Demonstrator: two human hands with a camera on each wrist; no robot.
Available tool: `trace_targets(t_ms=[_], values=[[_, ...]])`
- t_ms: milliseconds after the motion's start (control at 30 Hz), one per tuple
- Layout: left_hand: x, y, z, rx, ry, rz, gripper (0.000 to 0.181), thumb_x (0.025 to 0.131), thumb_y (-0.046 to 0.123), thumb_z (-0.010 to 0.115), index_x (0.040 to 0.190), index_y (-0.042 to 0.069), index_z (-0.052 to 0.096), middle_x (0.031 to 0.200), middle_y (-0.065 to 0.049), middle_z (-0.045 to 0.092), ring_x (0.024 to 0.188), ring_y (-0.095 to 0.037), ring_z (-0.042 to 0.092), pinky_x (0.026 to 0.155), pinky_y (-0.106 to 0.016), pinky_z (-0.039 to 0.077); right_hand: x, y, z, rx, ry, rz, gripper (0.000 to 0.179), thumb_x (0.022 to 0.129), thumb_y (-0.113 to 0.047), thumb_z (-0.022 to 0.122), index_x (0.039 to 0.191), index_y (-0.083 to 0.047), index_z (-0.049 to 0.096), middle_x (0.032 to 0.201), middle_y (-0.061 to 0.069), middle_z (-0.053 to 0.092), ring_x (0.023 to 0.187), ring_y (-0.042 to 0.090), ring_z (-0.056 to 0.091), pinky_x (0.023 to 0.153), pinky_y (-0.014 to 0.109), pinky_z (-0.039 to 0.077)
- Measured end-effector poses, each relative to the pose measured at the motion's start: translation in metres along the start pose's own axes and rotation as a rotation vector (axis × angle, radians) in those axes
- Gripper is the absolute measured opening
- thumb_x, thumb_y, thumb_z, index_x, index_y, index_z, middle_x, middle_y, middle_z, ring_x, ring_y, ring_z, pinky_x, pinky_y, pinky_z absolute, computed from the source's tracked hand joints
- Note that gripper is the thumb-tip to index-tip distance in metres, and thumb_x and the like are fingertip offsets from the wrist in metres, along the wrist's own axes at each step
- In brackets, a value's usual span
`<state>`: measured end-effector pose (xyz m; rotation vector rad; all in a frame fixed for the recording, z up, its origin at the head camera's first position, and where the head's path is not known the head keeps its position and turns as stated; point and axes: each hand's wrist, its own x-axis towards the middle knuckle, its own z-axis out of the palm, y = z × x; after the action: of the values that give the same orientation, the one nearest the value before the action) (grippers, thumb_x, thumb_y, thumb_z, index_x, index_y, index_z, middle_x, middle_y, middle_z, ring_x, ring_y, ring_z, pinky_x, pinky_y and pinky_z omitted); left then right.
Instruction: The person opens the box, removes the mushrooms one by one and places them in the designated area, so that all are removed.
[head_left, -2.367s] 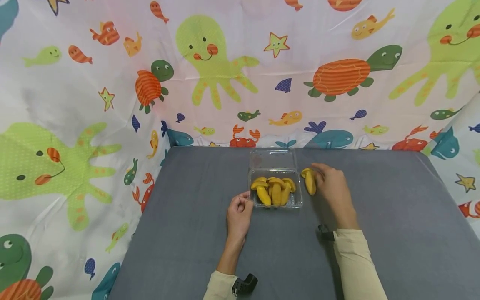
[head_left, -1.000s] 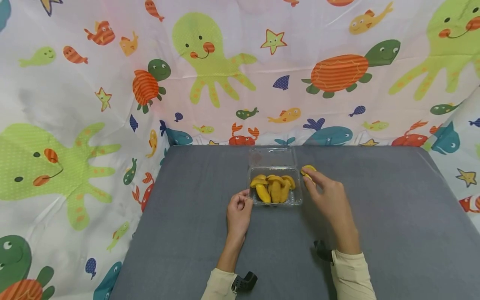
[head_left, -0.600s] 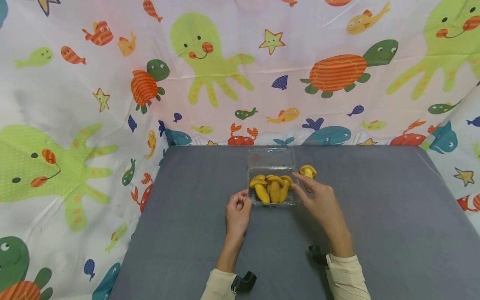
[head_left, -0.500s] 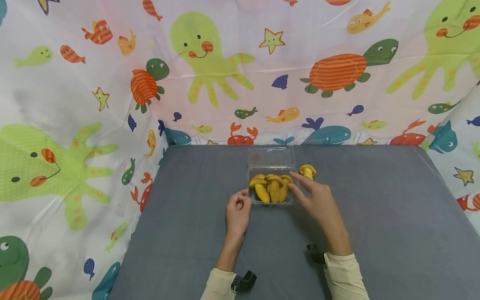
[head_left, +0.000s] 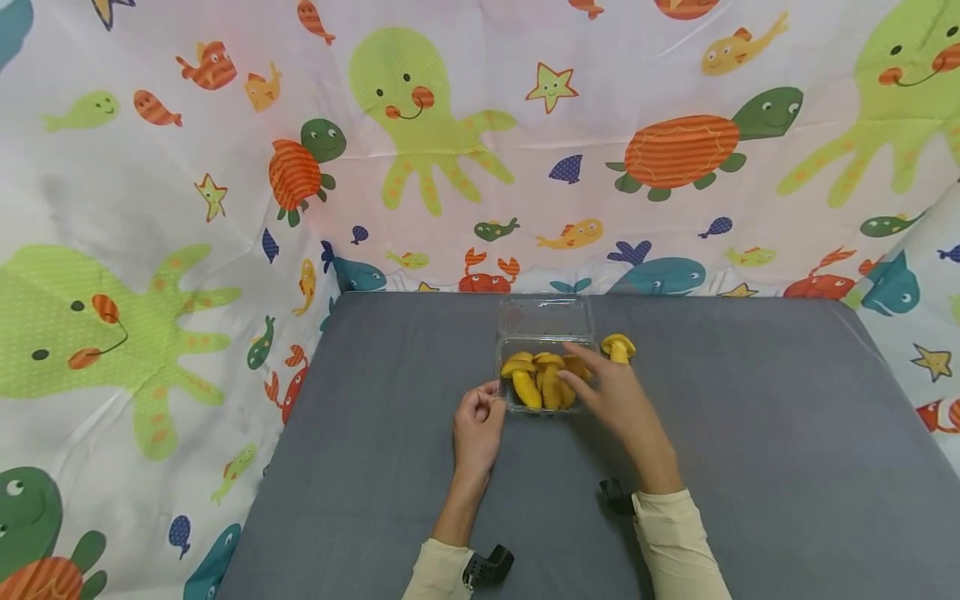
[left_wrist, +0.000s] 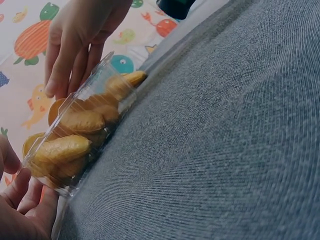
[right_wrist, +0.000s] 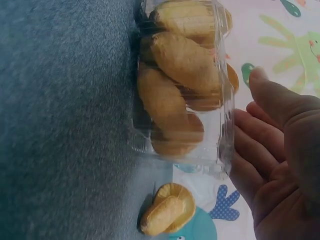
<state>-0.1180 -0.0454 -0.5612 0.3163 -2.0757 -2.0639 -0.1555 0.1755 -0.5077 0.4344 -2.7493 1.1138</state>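
Several yellow-brown mushrooms [head_left: 527, 387] lie inside a clear plastic clamshell box [right_wrist: 225, 145], whose lid [head_left: 546, 317] is folded back. My left hand [head_left: 478, 429] pinches the box's left edge near the front corner between thumb and fingers. Over the box's right half hovers my right hand [head_left: 618, 404], thumb and fingers apart and nothing between them. It partly hides the mushrooms on that side in the head view. Just right of the box, a single mushroom [head_left: 618, 347] rests on the table, its stem partly covered by my right hand.
A grey cloth [head_left: 360, 467] covers the table. Behind it and at both sides hangs a white curtain [head_left: 450, 75] printed with sea animals. Both wrists carry black camera mounts [head_left: 489, 567].
My right hand has let go of the single mushroom, leaving it right of the box, and has moved left over the box. The left hand stays at the box's edge.
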Motion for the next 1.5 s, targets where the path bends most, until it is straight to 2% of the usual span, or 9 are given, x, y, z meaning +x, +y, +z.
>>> trace_targets(t_ms=[67, 233, 367, 500, 700, 867, 1267, 1400, 1500], values=[[0.000, 0.000, 0.001, 0.006, 0.004, 0.003, 0.013, 0.096, -0.004, 0.060, 0.084, -0.004, 0.056, 0.129, -0.021, 0.069, 0.120, -0.039, 0.065, 0.086, -0.024, 0.047, 0.003, 0.000, 0.002, 0.005, -0.009, -0.003, 0.053, 0.100, -0.027, 0.075, 0.148, -0.012, 0.062, 0.124, 0.015, 0.076, 0.104, 0.035, 0.075, 0.085, 0.054, 0.060], [-0.001, -0.001, -0.001, -0.006, -0.010, 0.022, 0.014, 0.096, 0.000, 0.064, 0.083, 0.000, 0.058, 0.128, -0.013, 0.070, 0.119, -0.031, 0.067, 0.087, -0.024, 0.048, 0.008, -0.001, 0.006, -0.011, -0.031, 0.001, 0.050, 0.101, -0.027, 0.073, 0.148, -0.012, 0.062, 0.123, 0.013, 0.076, 0.102, 0.030, 0.075, 0.085, 0.050, 0.061], [0.000, -0.002, -0.002, -0.016, -0.023, 0.019, 0.013, 0.096, 0.002, 0.064, 0.084, 0.001, 0.058, 0.128, -0.011, 0.070, 0.120, -0.029, 0.067, 0.087, -0.025, 0.049, 0.011, 0.000, 0.010, -0.039, -0.035, 0.000, 0.048, 0.102, -0.027, 0.071, 0.147, -0.012, 0.063, 0.118, 0.013, 0.077, 0.088, 0.023, 0.073, 0.078, 0.046, 0.061], [0.001, -0.004, -0.002, -0.011, -0.018, 0.020, 0.013, 0.095, 0.002, 0.064, 0.084, 0.002, 0.058, 0.128, -0.013, 0.071, 0.119, -0.031, 0.068, 0.085, -0.023, 0.048, 0.013, 0.001, 0.014, -0.052, -0.041, -0.003, 0.046, 0.104, -0.027, 0.070, 0.146, -0.011, 0.064, 0.114, 0.013, 0.078, 0.072, 0.015, 0.065, 0.067, 0.038, 0.055], [-0.001, -0.003, -0.001, -0.043, -0.009, 0.008, 0.011, 0.094, -0.001, 0.064, 0.085, 0.000, 0.059, 0.130, -0.017, 0.069, 0.121, -0.035, 0.067, 0.084, -0.021, 0.048, 0.014, 0.003, 0.018, -0.059, -0.047, -0.009, 0.043, 0.104, -0.027, 0.068, 0.144, -0.011, 0.066, 0.108, 0.012, 0.079, 0.061, 0.011, 0.056, 0.059, 0.032, 0.047], [0.000, -0.002, -0.003, -0.016, -0.026, 0.007, 0.012, 0.095, 0.003, 0.064, 0.085, 0.003, 0.058, 0.129, -0.012, 0.070, 0.118, -0.030, 0.068, 0.082, -0.023, 0.048, 0.013, 0.006, 0.020, -0.054, -0.031, -0.022, 0.040, 0.105, -0.024, 0.068, 0.143, -0.012, 0.066, 0.098, 0.009, 0.078, 0.055, 0.010, 0.050, 0.055, 0.030, 0.043], [0.002, -0.003, -0.004, 0.012, -0.032, 0.017, 0.012, 0.094, 0.005, 0.064, 0.084, 0.005, 0.058, 0.127, -0.008, 0.071, 0.114, -0.025, 0.068, 0.084, -0.025, 0.050, 0.013, 0.009, 0.022, -0.048, 0.002, -0.037, 0.038, 0.105, -0.024, 0.067, 0.142, -0.015, 0.068, 0.120, 0.011, 0.078, 0.063, 0.011, 0.057, 0.060, 0.032, 0.048], [0.002, -0.003, -0.003, 0.009, -0.022, 0.028, 0.012, 0.094, 0.004, 0.065, 0.084, 0.004, 0.059, 0.126, -0.008, 0.071, 0.114, -0.026, 0.068, 0.084, -0.024, 0.049, 0.012, 0.010, 0.021, -0.036, 0.028, -0.046, 0.037, 0.105, -0.022, 0.067, 0.142, -0.015, 0.068, 0.123, 0.011, 0.077, 0.068, 0.013, 0.060, 0.064, 0.033, 0.050], [0.002, -0.002, -0.003, 0.001, -0.018, 0.037, 0.012, 0.094, 0.002, 0.066, 0.084, 0.003, 0.059, 0.126, -0.008, 0.072, 0.113, -0.027, 0.068, 0.083, -0.024, 0.048, 0.011, 0.010, 0.020, -0.020, 0.046, -0.047, 0.036, 0.105, -0.021, 0.068, 0.141, -0.016, 0.069, 0.119, 0.011, 0.078, 0.063, 0.012, 0.058, 0.060, 0.033, 0.048]])
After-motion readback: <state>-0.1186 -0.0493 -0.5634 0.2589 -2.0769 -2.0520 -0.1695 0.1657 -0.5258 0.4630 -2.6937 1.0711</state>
